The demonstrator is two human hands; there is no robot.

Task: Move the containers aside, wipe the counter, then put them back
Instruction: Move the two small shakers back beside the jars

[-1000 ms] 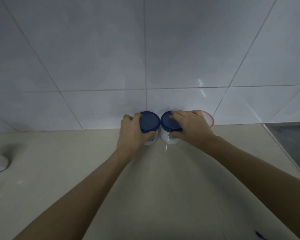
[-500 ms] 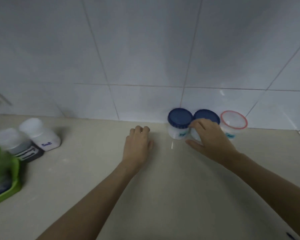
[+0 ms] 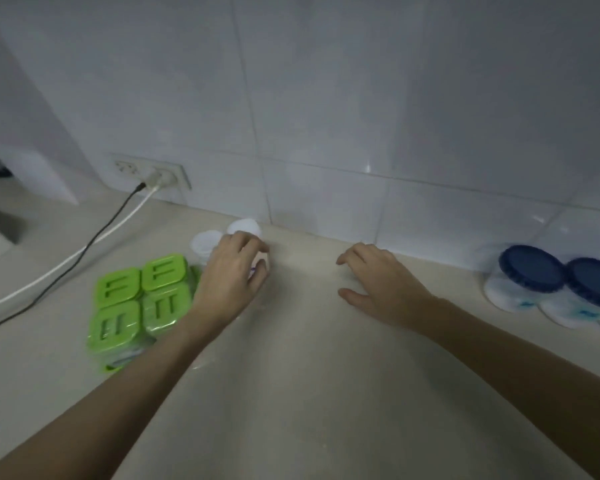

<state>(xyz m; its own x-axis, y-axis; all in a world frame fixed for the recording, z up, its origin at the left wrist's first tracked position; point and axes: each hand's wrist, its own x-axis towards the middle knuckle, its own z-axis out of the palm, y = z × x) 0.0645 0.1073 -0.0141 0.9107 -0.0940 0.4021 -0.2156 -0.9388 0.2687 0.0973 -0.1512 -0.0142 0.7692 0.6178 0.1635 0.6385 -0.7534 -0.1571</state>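
Observation:
Two white-lidded jars stand by the tiled wall left of centre, one at the back [image 3: 245, 226] and one further left [image 3: 204, 242]. My left hand [image 3: 232, 275] lies over the back one, with fingers and thumb curled around its body, which is mostly hidden. My right hand [image 3: 378, 285] hovers over the bare beige counter [image 3: 309, 375] with fingers spread and nothing in it. Far right, two blue-lidded white jars [image 3: 530, 268] [image 3: 596, 282] stand side by side against the wall.
A green block of several square lidded boxes [image 3: 139, 299] sits just left of my left forearm. A wall socket [image 3: 153, 173] holds plugs; a black cable [image 3: 84, 251] and a white cable [image 3: 49, 275] trail left across the counter.
My view has swung left. Both hands left the blue-lidded jars; my left hand moved to the white-lidded jar and closed around it, and my right hand came to the middle of the counter.

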